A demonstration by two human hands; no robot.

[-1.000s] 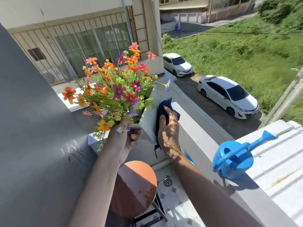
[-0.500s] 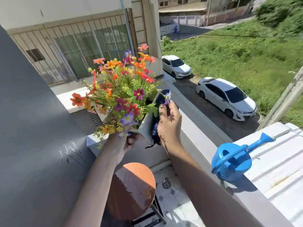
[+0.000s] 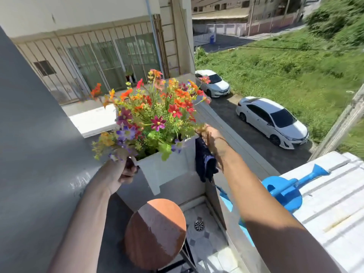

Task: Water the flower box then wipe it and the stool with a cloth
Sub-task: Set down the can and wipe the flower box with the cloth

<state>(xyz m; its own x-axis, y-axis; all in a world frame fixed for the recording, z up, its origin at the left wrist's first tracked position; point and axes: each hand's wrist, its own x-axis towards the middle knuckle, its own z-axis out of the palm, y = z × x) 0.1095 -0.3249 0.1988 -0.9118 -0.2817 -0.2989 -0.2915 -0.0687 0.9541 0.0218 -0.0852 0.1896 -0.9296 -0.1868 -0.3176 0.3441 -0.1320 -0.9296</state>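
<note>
The left hand (image 3: 123,170) grips the white flower box (image 3: 169,166) at its near-left corner, held in open air above the round stool (image 3: 155,233). The right hand (image 3: 211,138) presses a dark cloth (image 3: 204,164) against its right rim, beside the ledge (image 3: 246,154)

The flower box (image 3: 169,170) looks like matt white plastic with smooth walls. Beside it hangs a dark blue cloth (image 3: 204,164), soft and crumpled. Below the box, the stool (image 3: 155,233) has a smooth, slightly glossy reddish-brown seat. The watering can (image 3: 283,192) to its right is shiny blue plastic.
</note>
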